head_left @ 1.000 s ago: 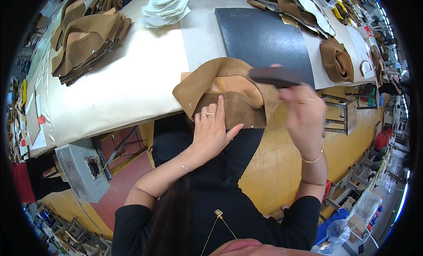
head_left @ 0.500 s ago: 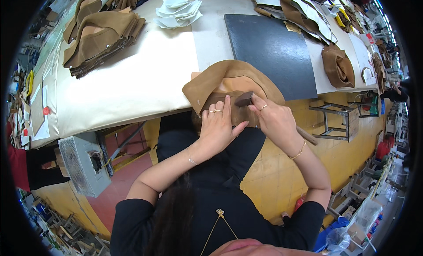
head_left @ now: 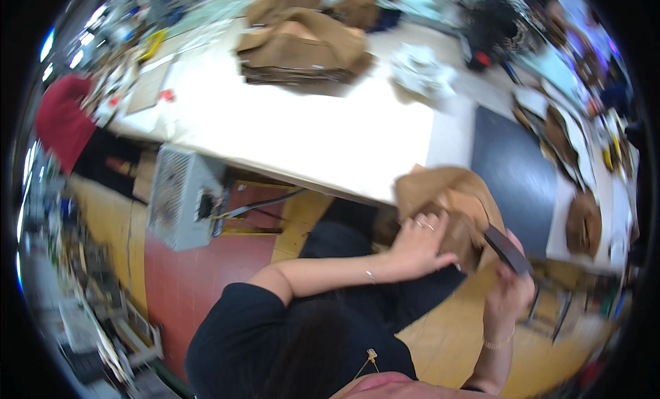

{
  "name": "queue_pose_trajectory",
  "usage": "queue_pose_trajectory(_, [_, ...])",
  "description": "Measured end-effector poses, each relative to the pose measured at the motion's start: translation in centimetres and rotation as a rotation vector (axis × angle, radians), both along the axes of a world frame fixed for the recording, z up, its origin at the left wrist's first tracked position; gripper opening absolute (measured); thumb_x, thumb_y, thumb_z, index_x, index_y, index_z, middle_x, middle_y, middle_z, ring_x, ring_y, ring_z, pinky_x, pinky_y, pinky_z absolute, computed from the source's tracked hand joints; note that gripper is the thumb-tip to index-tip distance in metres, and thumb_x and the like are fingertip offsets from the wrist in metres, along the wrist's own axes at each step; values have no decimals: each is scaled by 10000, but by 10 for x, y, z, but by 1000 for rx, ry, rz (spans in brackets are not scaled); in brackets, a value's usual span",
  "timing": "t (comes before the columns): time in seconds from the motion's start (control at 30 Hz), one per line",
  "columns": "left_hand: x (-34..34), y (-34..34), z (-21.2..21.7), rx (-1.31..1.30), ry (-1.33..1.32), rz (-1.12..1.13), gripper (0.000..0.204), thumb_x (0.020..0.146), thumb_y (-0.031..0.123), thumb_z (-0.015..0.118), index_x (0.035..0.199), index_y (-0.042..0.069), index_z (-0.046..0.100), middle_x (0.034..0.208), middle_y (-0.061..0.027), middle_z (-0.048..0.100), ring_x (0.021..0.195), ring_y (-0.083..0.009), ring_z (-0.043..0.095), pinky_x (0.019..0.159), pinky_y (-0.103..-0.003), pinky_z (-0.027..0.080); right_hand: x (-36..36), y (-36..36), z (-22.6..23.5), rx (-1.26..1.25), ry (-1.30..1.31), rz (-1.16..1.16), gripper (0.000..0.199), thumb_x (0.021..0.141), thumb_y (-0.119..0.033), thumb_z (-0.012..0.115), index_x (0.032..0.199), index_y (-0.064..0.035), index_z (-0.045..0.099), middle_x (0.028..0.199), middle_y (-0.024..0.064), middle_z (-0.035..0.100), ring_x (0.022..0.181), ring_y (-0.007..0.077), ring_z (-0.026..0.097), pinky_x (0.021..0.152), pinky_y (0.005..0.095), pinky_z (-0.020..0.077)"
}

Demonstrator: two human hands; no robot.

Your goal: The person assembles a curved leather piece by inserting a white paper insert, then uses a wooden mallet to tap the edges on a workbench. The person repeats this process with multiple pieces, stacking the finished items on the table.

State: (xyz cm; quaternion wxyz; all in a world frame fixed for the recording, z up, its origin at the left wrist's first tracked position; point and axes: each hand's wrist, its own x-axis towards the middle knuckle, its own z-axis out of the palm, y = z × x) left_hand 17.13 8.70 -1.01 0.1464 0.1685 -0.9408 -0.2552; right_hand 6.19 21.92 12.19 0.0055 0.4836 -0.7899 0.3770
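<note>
A brown leather piece (head_left: pixel 440 182) with a curved, folded edge and a lighter tan inner side lies at the table's front edge, partly over my lap. My left hand (head_left: pixel 421 246) rests on its near part, fingers stretched out and thumb apart, with a ring on one finger. To the right, my right hand (head_left: pixel 510 292) is closed round a hammer. The hammer's dark head (head_left: pixel 507 251) is off to the leather's right side; its handle is hidden by my hand and blur.
A stack of brown leather pieces (head_left: pixel 302 55) and a pile of white sheets (head_left: pixel 423 72) lie on the white table (head_left: pixel 275 131). A dark board (head_left: pixel 512 172) and a rolled brown piece (head_left: pixel 583 224) are at right. Below the table is a grey metal box (head_left: pixel 180 196). Someone in red (head_left: pixel 65 120) is at left.
The view has swung left, so the table and leather sit further right. My right hand has drawn the hammer away from the leather to the right; my left hand stays on the leather.
</note>
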Motion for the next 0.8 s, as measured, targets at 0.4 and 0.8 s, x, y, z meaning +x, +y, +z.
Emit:
queue_pose_trajectory(0.4, [-1,10,-7,45,-48,-14,857,892,570,599,1384,-112,431,1160,-207,523,1037,-329,514,884,-440,415,9,5,-37,245,228,47,352,903,-82,643,1255,-97,627,846,113,662,696,302,654,595,392,509])
queue_pose_trajectory(0.8, [1,12,-10,120,-28,-6,858,882,560,615,1390,-106,429,1196,-223,519,1092,-347,498,927,-462,391,13,8,-51,427,258,57,391,922,-103,641,1311,-123,601,852,116,665,699,300,660,595,397,509])
